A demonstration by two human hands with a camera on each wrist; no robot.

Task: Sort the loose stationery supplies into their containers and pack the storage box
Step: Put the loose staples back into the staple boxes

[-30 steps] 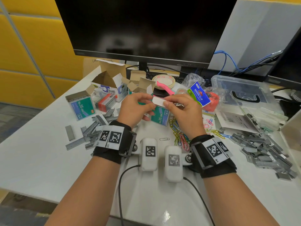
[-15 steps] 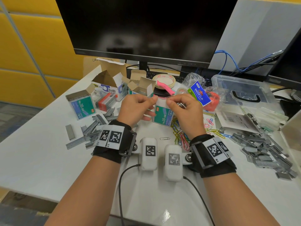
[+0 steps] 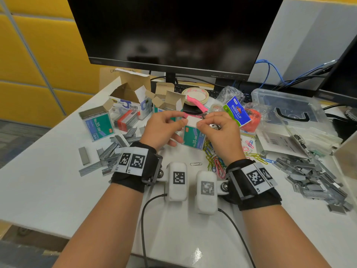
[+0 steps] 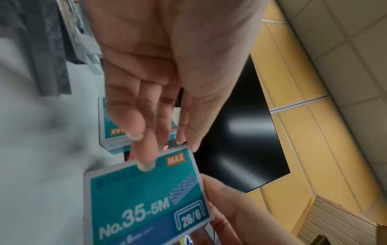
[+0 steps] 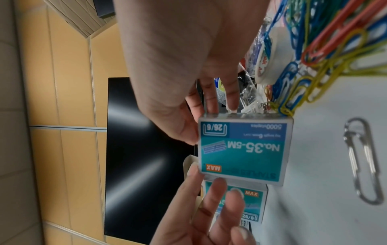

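Two hands hold one small teal staple box [image 3: 193,137] just above the white worktop [image 3: 48,190], in front of a dark monitor [image 3: 173,29]. Its label reads "MAX", "STAPLES", "No.35-5M" and "26/6", with "5000" in small print on the blue band. The left hand [image 3: 161,130] pinches the box's top left edge between thumb and fingertips, other fingers loosely curled beneath. The right hand [image 3: 219,132] pinches the white top flap [image 3: 192,120] from the right, its grip narrow and closed on the card. A second box [image 3: 96,123] with the same "No.35-5M" label stands open to the left, near loose staple strips [image 3: 114,149]. Behind it is an open carton [image 3: 131,99] marked "Office". A blue and green packet [image 3: 236,111] reads "BINDER CLIP". Coloured paper clips [image 3: 214,159] lie under the right wrist, and a clear plastic storage box [image 3: 289,111] sits at the far right. Compared with a second ago, the box is turned upright so its teal front shows, and the flap is folded down flatter.
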